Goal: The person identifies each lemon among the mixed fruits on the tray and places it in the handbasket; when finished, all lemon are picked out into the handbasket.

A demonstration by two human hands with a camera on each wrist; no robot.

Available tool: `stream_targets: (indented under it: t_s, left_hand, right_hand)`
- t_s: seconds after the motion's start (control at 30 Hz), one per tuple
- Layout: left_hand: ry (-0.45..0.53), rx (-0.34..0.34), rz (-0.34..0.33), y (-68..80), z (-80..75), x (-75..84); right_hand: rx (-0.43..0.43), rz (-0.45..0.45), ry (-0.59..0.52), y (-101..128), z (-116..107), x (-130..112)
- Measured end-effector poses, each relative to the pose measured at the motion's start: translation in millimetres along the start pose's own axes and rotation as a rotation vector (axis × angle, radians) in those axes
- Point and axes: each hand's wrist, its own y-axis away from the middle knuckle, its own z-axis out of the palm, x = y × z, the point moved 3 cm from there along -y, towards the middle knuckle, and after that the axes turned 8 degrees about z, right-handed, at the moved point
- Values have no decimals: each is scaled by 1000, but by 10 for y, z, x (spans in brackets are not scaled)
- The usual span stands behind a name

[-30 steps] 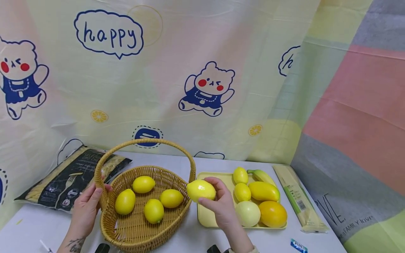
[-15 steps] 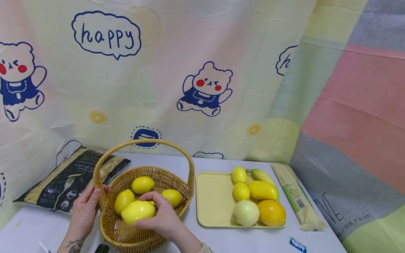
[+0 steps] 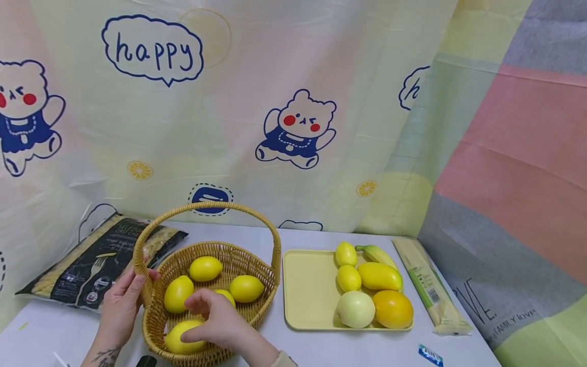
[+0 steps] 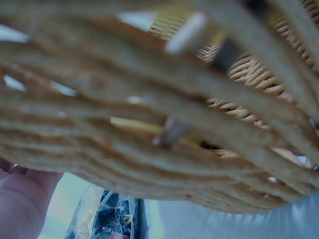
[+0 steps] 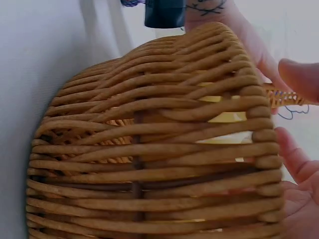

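The right hand (image 3: 215, 323) sits low inside the wicker basket (image 3: 257, 312), its fingers spread loosely over the lemon (image 3: 181, 339) it carried in; a second ago that lemon was up at the tray's near edge, and half a second ago it hung over the basket's middle. Now it lies on the basket floor at the near wall, under the fingertips, which look relaxed rather than clamped (the grip seems to be letting go, though the palm hides the contact). Just beyond the hand lie four more lemons, so this looks like the fifth one delivered.

To the hand's left, the left hand (image 3: 120, 306) grips the basket where rim and handle meet, steadying it as before; the left wrist view shows only blurred weave close up.

To the right of the working hand stands the yellow tray (image 3: 307, 290), with two small lemons (image 3: 348, 266) remaining beside a banana, a mango, a pale round fruit and an orange one. All of it rests on the counter (image 3: 367, 346).
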Motion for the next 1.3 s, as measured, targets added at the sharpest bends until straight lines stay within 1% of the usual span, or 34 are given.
stream_targets:
  t_s: [0.07,0.17,0.3,0.4,0.47,0.53,0.63,0.73,0.87,1.0,1.13,1.23,1.3]
  left_hand:
    - [-1,-7,13,2,1,0]
    - [-5,-10,24,1,0,-4]
    - [5,-7,26,3,-2,-12]
    - [14,-9,29,6,3,-19]
    - [-1,-18,28,6,7,-16]
    - [-15,-27,29,7,9,-10]
    - [-33,-36,34,10,10,5]
    - [-15,-36,49,19,12,15]
    - [11,-37,64,28,12,22]
    - [8,-27,54,24,8,23]
    - [-6,-10,30,13,8,15]
    - [-5,-1,12,7,13,6]
    - [-8,5,-1,3,16,2]
  right_hand:
    - [3,-6,-48,20,-26,-18]
    - [43,-42,-111,78,-87,-54]
    - [120,-137,-226,242,-216,-116]
    - [194,-211,-304,413,-369,-151]
    - [265,-246,-359,525,-501,-149]
    - [357,-277,-407,628,-659,-125]
    - [513,-316,-484,735,-922,-44]
    - [670,-338,-521,803,-1192,72]
    - [862,-289,-532,852,-1526,272]
    - [1003,-193,-493,865,-1797,468]
    - [1083,-96,-423,867,-2004,645]
    - [1114,-36,-377,857,-2132,760]
    - [1127,-11,-356,838,-2206,819]
